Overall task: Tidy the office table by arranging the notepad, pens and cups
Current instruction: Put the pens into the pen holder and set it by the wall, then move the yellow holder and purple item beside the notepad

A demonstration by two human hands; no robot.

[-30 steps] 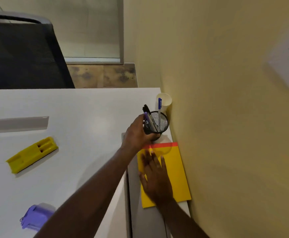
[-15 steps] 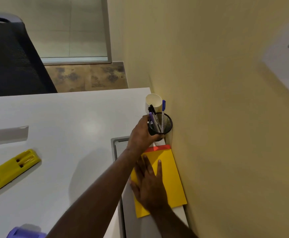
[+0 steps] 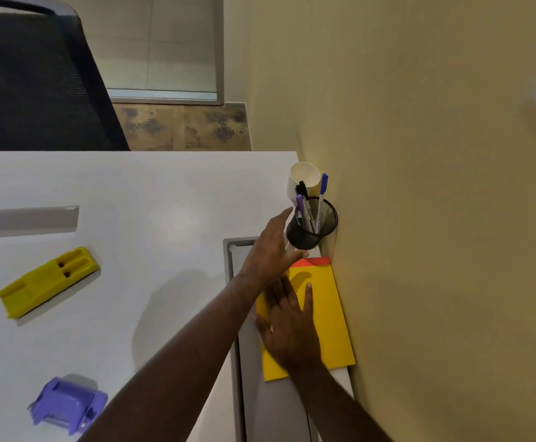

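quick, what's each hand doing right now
Left hand: open, fingers straight beside the mesh pen holder.
Right hand: open, flat on the yellow notepad.

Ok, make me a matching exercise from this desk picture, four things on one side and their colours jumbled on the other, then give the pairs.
Things:
1. notepad
2. mesh pen holder
3. paper cup
4. stapler-like tool

Colours:
A. white
B. purple
C. yellow with a red top strip
D. black

Pairs: 1-C, 2-D, 3-A, 4-B
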